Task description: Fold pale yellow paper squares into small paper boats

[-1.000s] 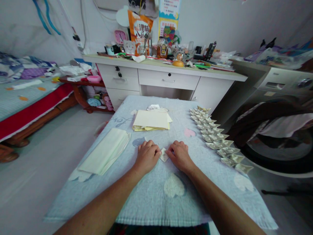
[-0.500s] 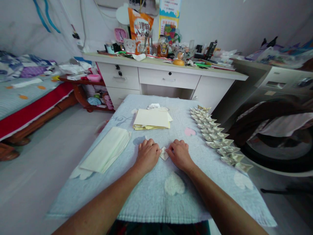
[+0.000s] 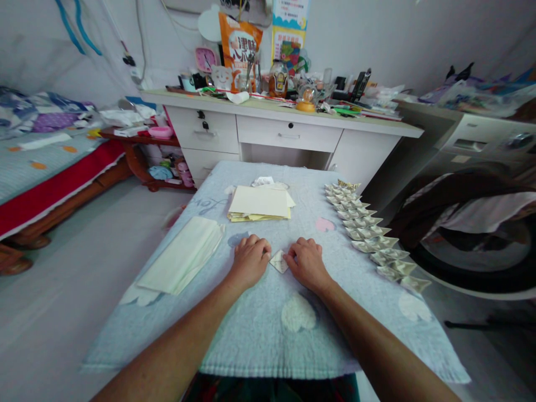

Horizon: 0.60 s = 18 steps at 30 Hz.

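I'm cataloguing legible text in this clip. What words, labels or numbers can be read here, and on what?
"人" among large Chinese characters on the orange bag; the rest is too blurred to read.
Poster on the wall: print too small.
Blue script on the cloth: cannot be made out.
Pink clock: numerals too small.
Folded paper between the left hand and right hand: no text readable.

Cloth (image 3: 343, 312): pale blue, with white hearts, one pink heart and a blue one; folded paper (image 3: 279, 261) between the hands: whitish with faint grey print; stack (image 3: 258, 203) at 12 o'clock of it: cream over yellow; sheets (image 3: 182, 255) at 9 o'clock: pale green-white; row (image 3: 372, 234) of folded pieces at 2 o'clock: silvery grey-green; desk (image 3: 288, 134): white; bag (image 3: 239, 50) above it: orange with white characters; bed (image 3: 54, 184): red edge, light blue-green cover.
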Each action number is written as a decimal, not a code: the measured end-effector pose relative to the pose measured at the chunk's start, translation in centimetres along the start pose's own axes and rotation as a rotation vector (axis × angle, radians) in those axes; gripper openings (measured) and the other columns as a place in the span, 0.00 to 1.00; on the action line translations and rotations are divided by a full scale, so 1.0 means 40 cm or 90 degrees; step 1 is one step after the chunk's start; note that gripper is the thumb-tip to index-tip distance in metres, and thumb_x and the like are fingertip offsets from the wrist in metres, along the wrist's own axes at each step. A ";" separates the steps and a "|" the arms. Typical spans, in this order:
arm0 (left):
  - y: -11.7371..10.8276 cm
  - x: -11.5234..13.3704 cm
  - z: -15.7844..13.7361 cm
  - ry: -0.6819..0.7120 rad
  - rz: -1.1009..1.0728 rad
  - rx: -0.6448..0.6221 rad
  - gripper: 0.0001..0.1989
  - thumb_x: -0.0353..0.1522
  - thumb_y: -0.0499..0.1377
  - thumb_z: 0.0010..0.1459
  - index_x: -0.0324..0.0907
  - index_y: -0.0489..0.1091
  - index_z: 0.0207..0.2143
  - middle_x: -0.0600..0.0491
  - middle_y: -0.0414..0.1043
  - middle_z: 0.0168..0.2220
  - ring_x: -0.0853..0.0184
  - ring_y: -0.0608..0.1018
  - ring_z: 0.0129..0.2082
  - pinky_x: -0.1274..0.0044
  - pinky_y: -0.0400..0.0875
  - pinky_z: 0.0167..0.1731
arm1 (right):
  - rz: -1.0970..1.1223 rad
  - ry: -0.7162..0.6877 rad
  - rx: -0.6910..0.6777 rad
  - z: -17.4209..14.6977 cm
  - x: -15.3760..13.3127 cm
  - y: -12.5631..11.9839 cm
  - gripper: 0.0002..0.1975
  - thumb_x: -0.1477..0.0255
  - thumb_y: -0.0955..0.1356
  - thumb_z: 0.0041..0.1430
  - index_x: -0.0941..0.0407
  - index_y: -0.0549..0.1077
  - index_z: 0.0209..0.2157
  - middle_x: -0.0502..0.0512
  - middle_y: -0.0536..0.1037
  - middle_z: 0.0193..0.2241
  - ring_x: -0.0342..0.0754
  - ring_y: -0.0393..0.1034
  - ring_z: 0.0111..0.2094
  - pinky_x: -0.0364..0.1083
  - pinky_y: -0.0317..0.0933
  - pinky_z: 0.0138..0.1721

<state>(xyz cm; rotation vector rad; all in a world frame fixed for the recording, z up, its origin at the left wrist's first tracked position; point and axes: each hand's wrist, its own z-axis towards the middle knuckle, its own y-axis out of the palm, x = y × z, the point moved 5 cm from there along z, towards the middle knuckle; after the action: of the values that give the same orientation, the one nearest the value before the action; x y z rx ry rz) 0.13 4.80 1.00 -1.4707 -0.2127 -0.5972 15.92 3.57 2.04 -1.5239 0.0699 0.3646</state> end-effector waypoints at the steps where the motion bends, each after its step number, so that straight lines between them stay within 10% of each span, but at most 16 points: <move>1: -0.002 -0.004 0.005 0.003 -0.028 0.002 0.07 0.30 0.53 0.58 0.45 0.71 0.34 0.52 0.69 0.38 0.60 0.68 0.42 0.69 0.61 0.41 | 0.000 -0.001 -0.001 0.000 0.000 0.000 0.11 0.65 0.65 0.61 0.55 0.73 0.30 0.56 0.72 0.36 0.52 0.60 0.41 0.49 0.47 0.40; 10: -0.013 0.044 0.013 0.188 -0.140 -0.014 0.10 0.31 0.55 0.59 0.45 0.75 0.38 0.52 0.71 0.37 0.64 0.70 0.42 0.71 0.61 0.47 | -0.005 -0.008 0.007 0.001 0.002 0.003 0.12 0.63 0.64 0.62 0.55 0.73 0.30 0.55 0.71 0.35 0.52 0.60 0.41 0.48 0.46 0.39; 18: 0.016 0.037 0.012 0.180 -0.082 -0.033 0.11 0.31 0.57 0.58 0.50 0.77 0.41 0.51 0.70 0.37 0.63 0.69 0.41 0.71 0.62 0.45 | 0.003 -0.008 0.003 0.001 0.007 0.002 0.11 0.64 0.64 0.62 0.55 0.73 0.30 0.55 0.71 0.36 0.51 0.60 0.40 0.48 0.46 0.38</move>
<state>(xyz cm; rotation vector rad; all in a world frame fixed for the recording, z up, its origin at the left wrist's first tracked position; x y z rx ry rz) 1.81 4.88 1.22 -1.4113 -0.0716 -0.9131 16.15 3.67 1.88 -1.5165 0.0644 0.3784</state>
